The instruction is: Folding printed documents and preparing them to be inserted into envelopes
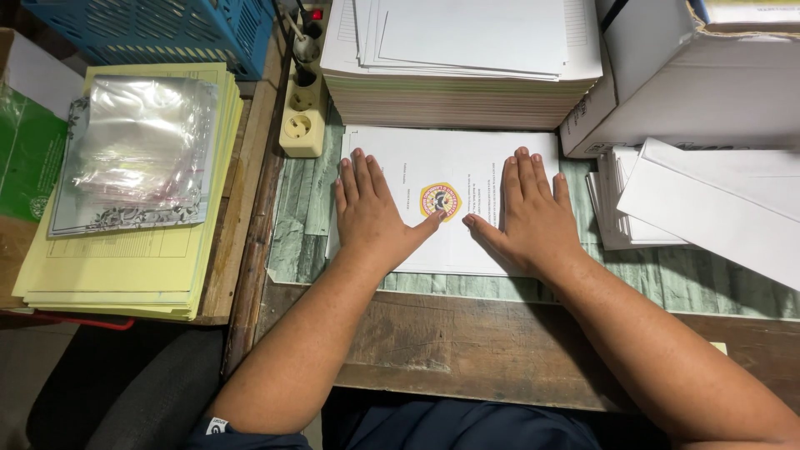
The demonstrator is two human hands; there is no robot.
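In the head view, a white printed sheet (450,167) is seen lying flat on the bench (467,342), on a pale green wood-grain mat (304,208), and both hands are pressed on it palms down. The left hand (371,212) is laid on the sheet's left half and the right hand (533,212) on its right half; the fingers of each are stretched out flat and slightly spread, nothing being gripped, and the two thumbs are pointed toward each other. Between the thumbs a round yellow and red emblem (440,200) is printed, with short lines of small dark text beside it. Just beyond the sheet a tall stack of white paper (458,92) is set, with loose sheets on its top. At the upper left a blue plastic basket (158,29) is partly shown; its contents cannot be made out. Below it a pile of pale yellow forms (133,267) is placed on a lower wooden surface, and a bundle of clear plastic sleeves (137,150) with a patterned grey edge is laid on top. A cream power strip (302,112) is stood along the mat's left edge. At the upper right a white cardboard box (683,83) is seen, and white envelopes (708,208) are stacked slantwise below it. A green and white package (29,150) is cut off at the far left edge.
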